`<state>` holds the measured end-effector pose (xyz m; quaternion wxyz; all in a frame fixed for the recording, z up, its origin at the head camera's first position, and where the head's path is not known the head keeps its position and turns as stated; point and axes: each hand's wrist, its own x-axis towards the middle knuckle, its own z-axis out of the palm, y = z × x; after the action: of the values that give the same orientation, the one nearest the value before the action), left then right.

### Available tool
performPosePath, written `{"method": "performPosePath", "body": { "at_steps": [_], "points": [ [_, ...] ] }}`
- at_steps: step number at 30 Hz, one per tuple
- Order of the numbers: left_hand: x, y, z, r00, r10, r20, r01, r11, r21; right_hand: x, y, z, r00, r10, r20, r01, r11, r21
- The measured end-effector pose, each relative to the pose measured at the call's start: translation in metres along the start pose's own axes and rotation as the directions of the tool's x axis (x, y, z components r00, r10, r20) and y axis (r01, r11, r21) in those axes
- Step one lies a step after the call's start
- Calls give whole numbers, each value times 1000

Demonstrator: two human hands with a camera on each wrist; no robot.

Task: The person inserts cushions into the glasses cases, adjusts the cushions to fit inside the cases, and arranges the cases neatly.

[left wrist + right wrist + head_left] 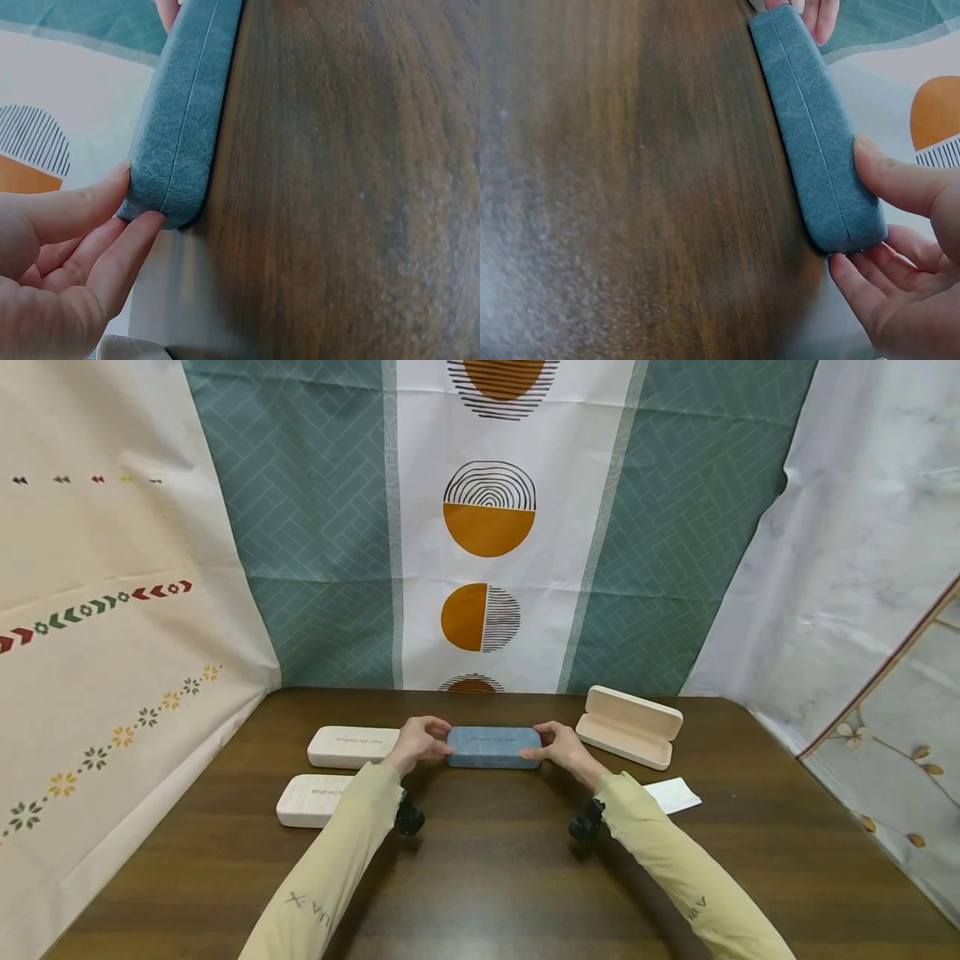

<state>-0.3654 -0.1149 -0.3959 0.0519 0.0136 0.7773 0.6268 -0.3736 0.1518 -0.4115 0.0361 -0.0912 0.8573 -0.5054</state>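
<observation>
A closed blue glasses case [493, 748] lies lengthwise across the far middle of the table, with small print on its lid. At its left end my left hand [424, 744] holds the corner; in the left wrist view, the thumb is at the top edge and a fingertip at the end face by the seam. My right hand [562, 748] grips the opposite end, its thumb [889, 176] against the lid side and fingers [866, 289] round the end. The seam of the case [176, 127] runs unbroken along its front in both wrist views.
Two closed white glasses cases, a rear one [352, 747] and a nearer one [311, 802], lie left, partly behind my left arm. At right stand an opened cream case [626, 739] and a white cloth or paper piece [672, 795]. A patterned curtain [322, 527] hangs behind the table [495, 877].
</observation>
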Motion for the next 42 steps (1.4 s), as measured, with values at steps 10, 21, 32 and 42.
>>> {"method": "performPosePath", "body": {
  "at_steps": [10,21,32,42],
  "points": [
    [-1,0,4,1000,6,-17,-5,999,38,0,2,1,1000,5,-18,-6,1000,-18],
    [1,0,0,997,78,0,-78,997,11,-8,3,-13,999,-52,14,52,998,-17],
    [-15,30,23,968,223,116,-224,975,-4,-26,8,-60,986,-167,3,166,984,68],
    [-51,77,70,885,260,386,-265,963,-42,-49,17,-110,967,-245,68,248,968,-35]
  ]
}}
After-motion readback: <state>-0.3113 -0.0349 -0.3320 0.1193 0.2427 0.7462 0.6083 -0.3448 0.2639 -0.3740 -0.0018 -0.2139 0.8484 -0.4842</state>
